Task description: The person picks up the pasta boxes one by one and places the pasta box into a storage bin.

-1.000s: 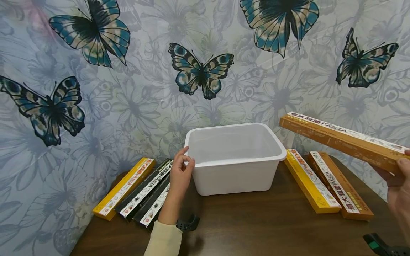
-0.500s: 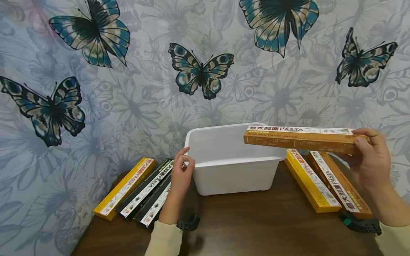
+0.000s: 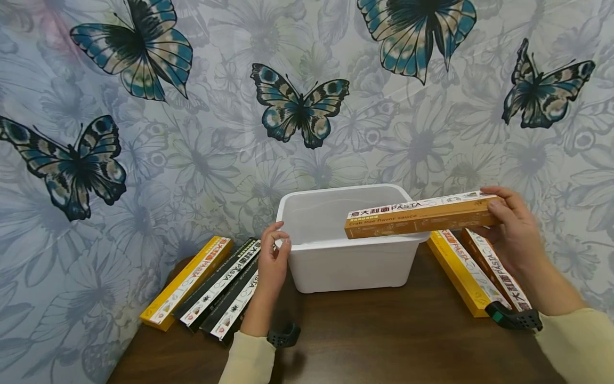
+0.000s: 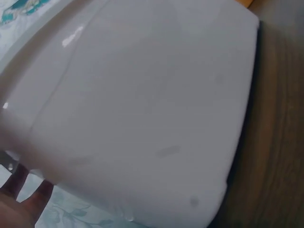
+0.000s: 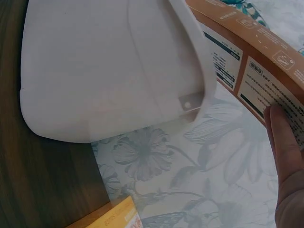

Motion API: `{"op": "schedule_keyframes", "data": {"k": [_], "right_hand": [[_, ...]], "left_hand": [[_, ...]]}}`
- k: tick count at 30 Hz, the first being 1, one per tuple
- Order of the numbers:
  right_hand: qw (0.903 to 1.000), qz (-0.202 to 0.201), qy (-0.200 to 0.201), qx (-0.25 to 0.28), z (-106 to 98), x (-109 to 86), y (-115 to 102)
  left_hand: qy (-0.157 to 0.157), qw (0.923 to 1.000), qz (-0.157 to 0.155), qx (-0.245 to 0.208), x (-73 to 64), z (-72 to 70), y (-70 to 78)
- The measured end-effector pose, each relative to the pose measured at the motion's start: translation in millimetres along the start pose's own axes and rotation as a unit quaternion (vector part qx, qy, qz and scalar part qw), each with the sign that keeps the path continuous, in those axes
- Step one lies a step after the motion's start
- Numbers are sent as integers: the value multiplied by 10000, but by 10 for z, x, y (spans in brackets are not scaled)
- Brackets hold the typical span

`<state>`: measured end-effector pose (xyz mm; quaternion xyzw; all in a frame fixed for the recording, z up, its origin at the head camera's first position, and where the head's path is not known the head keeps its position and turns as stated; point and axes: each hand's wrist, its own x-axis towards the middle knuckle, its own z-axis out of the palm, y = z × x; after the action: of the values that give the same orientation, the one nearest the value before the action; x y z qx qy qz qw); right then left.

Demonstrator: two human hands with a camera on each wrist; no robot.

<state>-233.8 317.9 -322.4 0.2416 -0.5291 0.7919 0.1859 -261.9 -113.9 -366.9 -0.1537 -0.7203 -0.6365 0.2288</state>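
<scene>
A brown pasta box point(image 3: 417, 216) with a white label is tilted over the right part of a white plastic bin point(image 3: 355, 266). My right hand point(image 3: 520, 237) grips the box by its right end, thumb in front; in the right wrist view, fingers point(image 5: 285, 142) lie along the printed underside of the box point(image 5: 256, 71). At the bin's left rim, my left hand point(image 3: 273, 261) holds the edge with bent fingers. The left wrist view shows two of its fingers point(image 4: 35, 202) at the rim of the bin point(image 4: 142, 104).
On the brown table point(image 3: 364, 341), a yellow pasta box point(image 3: 187, 282) and two black pasta boxes point(image 3: 218, 282) lie left of the bin. Another yellow box point(image 3: 462, 274) and a brown box point(image 3: 499, 266) lie to its right, partly behind my right arm. A butterfly-print wall covering point(image 3: 211, 144) stands behind.
My right hand has carried the brown pasta box leftward from the far right until its left end is over the bin. The left hand has stayed at the bin's rim.
</scene>
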Motion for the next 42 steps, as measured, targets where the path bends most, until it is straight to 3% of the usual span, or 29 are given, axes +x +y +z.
{"op": "schedule_keyframes", "data": {"k": [8, 15, 18, 21, 24, 31, 34, 40, 42], "right_hand": [[9965, 642, 81, -530, -17, 107, 141], [9851, 1147, -166, -1269, 23, 184, 217], [9685, 1369, -346, -2048, 45, 216, 231], [9339, 1689, -483, -3113, 77, 258, 235], [9000, 1928, -645, -3855, 109, 287, 245], [8824, 2405, -1179, -3869, 176, 327, 337], [8738, 2389, -1340, -4018, 187, 326, 385], [8684, 2219, -1475, -4182, 192, 334, 439], [8620, 2114, -1600, -4320, 193, 348, 459]], "left_hand": [[128, 9992, 369, -81, -54, 76, -56], [250, 9986, 448, -129, -71, 105, -99], [288, 9983, 482, -148, -78, 116, -112], [291, 9983, 490, -91, -83, 119, -121], [256, 9984, 506, -59, -91, 126, -128], [291, 9968, 746, -30, -106, 154, -131], [292, 9963, 810, 20, -105, 161, -129], [346, 9956, 865, 102, -111, 171, -121], [389, 9952, 890, 115, -113, 175, -121]]}}
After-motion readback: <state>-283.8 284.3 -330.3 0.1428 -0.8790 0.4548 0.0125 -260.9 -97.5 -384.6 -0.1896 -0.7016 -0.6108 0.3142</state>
